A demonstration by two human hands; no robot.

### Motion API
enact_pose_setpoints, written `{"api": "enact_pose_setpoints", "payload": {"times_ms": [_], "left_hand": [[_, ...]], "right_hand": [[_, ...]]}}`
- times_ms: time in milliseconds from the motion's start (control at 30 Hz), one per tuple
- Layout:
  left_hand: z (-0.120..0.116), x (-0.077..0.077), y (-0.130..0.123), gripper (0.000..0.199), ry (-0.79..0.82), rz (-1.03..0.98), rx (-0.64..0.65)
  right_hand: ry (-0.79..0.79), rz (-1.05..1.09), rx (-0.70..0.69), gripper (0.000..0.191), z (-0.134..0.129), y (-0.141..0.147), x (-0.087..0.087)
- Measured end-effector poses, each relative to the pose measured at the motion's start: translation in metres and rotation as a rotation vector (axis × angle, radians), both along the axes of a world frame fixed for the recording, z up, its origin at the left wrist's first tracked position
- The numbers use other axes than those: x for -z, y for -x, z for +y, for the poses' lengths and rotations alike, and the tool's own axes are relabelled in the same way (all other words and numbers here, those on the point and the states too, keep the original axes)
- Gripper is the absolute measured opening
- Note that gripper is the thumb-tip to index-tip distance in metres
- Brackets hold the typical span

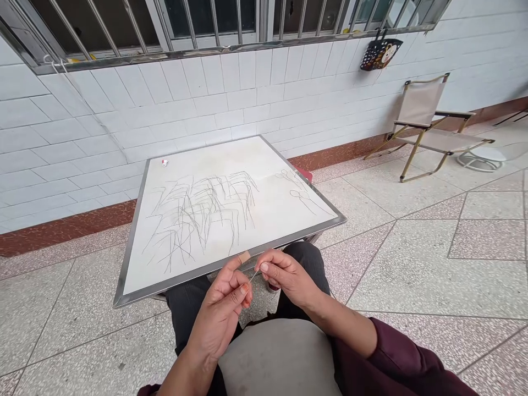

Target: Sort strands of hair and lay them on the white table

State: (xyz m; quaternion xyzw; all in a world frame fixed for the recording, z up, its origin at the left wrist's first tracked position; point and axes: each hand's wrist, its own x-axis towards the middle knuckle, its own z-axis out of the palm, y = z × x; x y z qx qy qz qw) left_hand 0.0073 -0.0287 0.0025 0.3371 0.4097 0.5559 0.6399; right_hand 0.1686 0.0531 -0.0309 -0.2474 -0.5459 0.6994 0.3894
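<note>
A short stretch of thin wire (254, 275) runs between my two hands, just off the table's near edge. My left hand (225, 300) pinches its lower end between thumb and fingers; a tan bandage wraps the index finger. Thumb and forefinger of my right hand (286, 275) are closed on the upper end. On the white table (268, 159) lies a loose spread of several thin wires (202, 236), many bent at angles. A few wires with looped ends (301, 193) lie apart on the right side.
A small white and red object (165, 163) sits at the table's far left corner. Behind stands a tiled wall (231, 102) with barred windows and a hanging black basket (380, 54). To the right are a folding chair (423, 104) and a low white stool (482, 157).
</note>
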Motion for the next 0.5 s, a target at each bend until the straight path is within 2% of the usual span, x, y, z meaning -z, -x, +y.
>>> {"api": "enact_pose_setpoints", "payload": {"times_ms": [333,433,500], "left_hand": [[-0.007,-0.006,-0.006,0.044,-0.011,-0.145,-0.054],[-0.007,-0.007,-0.006,0.049,0.024,-0.102,-0.085],[-0.007,-0.008,-0.005,0.055,0.051,-0.044,-0.093]], "right_hand": [[0.064,0.042,0.088,0.026,-0.013,0.004,-0.004],[-0.051,-0.006,0.083,0.023,-0.011,0.000,-0.006],[-0.258,-0.072,0.106,0.020,-0.008,-0.003,-0.008]]}}
